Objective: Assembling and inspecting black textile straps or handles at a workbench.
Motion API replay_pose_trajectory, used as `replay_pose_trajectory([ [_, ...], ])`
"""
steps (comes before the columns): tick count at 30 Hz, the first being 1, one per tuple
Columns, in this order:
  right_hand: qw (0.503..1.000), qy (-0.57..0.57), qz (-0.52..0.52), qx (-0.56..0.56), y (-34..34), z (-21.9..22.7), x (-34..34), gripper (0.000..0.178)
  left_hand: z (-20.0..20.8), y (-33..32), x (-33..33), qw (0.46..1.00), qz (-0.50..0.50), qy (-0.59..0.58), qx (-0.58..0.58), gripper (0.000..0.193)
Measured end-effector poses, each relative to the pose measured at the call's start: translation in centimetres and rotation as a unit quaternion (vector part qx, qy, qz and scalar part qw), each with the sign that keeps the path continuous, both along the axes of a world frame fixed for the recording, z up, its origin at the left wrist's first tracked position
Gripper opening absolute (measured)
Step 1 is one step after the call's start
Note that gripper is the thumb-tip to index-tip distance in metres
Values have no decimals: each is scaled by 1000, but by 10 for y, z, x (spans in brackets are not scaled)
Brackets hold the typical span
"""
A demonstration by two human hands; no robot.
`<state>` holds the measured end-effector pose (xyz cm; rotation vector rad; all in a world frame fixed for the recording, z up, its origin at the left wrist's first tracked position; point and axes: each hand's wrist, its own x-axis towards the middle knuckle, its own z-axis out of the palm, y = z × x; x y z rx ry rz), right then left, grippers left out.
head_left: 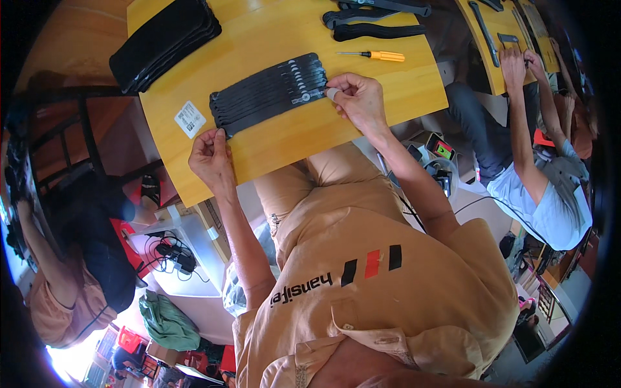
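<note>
Several dark strap-like bands [262,90] lie side by side on the yellow table [259,152], overlapping, with pale marks near their right ends. My left hand [212,155] pinches the left end of the nearest black strap between thumb and fingers. At that strap's right end my right hand [361,103] is closed on it, thumb against the index finger; a light wrap circles one of its digits. The strap stretches between both hands, beside the others. A white label card [189,119] with printed codes lies left of the bands.
A thick stack of black bands [165,45] sits at the far left of the table. Beyond my right hand are a yellow-handled screwdriver [381,56] and more folded dark bands [378,31]. A co-worker [537,187] works at another table on the right; another person [71,284] sits left.
</note>
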<state>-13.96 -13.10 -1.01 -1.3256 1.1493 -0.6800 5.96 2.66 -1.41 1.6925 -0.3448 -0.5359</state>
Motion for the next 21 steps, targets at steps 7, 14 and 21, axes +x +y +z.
replay_pose_trajectory([
  [7, 1000, -11, -7, 11, 0, -1, 0, 6, -2, -1, 1, 1000, 3, 9, -10, 5],
  [14, 1000, 18, 4, 19, 0, 7, 2, 5, -3, 0, 0, 1000, 1, 14, -17, 5],
  [21, 1000, 15, -2, 14, 1, 4, 3, 6, -2, -1, -1, 1000, 4, 9, -16, 5],
])
